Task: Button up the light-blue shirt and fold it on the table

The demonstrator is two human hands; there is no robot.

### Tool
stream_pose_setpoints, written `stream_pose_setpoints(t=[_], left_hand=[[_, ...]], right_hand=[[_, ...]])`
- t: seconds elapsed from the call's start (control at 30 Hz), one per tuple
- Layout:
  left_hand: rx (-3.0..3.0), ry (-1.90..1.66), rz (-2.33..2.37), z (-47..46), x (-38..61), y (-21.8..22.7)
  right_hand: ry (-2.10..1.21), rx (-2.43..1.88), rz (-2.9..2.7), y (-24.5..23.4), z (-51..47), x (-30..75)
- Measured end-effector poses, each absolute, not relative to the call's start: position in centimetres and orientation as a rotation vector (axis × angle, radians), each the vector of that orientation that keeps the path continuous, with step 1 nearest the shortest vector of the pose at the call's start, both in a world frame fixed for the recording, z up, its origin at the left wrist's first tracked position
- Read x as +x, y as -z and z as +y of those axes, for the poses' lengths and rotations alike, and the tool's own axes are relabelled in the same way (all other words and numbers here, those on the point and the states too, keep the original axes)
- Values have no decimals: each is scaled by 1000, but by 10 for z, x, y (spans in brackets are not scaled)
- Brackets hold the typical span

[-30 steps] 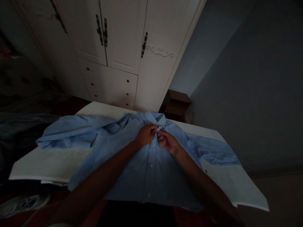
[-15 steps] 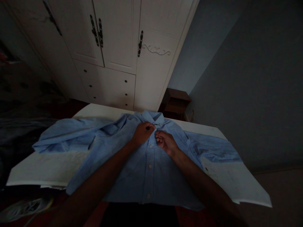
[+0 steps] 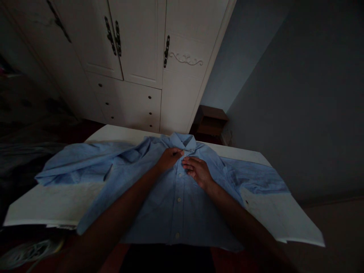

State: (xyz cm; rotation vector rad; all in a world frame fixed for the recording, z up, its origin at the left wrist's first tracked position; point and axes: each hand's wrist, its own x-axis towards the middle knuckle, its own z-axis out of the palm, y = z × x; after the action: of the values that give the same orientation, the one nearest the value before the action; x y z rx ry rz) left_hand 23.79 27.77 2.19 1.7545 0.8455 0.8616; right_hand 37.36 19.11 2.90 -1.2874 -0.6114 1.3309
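Observation:
A light blue button-up shirt (image 3: 159, 204) lies spread face up, its collar (image 3: 184, 140) at the far side and its sleeves out to both sides. Just below the collar, my left hand (image 3: 168, 159) pinches the front edge of the shirt between thumb and fingers. My right hand (image 3: 199, 171) is beside it, with bent fingers closed at the button placket (image 3: 177, 214). The fingertips hide whatever small part of the placket they hold. Several pale buttons run down the placket toward me.
Under the shirt is a white table (image 3: 273, 216). A white wardrobe (image 3: 136, 45) with dark handles stands behind it, and a small brown cabinet (image 3: 213, 117) sits past the far edge. At lower left is a shoe (image 3: 31, 250). A grey wall (image 3: 313, 113) rises on the right.
My right hand has shifted slightly left onto the placket, and its fingers are straighter. My left hand stays pinched near the collar. The whole view has moved a little.

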Motion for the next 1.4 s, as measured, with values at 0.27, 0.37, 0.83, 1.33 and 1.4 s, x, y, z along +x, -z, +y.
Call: stream_pose_setpoints(t=[0.27,0.37,0.83,1.33,1.4], left_hand=[[1707,-789,801,274,240,-20],[1667,-825,771,271,243,-19],[1502,-801,807,273,241,-19],[1379,-887,910,274,247,-15],[1420,-914,944,272,247,-18]], right_hand=[[-912,-1443,-1004,-22,198,384],[-886,-1445,-1054,-24,199,388],[-896,-1349,-1218,-27,199,393],[-740,-1391,-1183,-32,194,383],[-836,-1380,-1138,-36,192,383]])
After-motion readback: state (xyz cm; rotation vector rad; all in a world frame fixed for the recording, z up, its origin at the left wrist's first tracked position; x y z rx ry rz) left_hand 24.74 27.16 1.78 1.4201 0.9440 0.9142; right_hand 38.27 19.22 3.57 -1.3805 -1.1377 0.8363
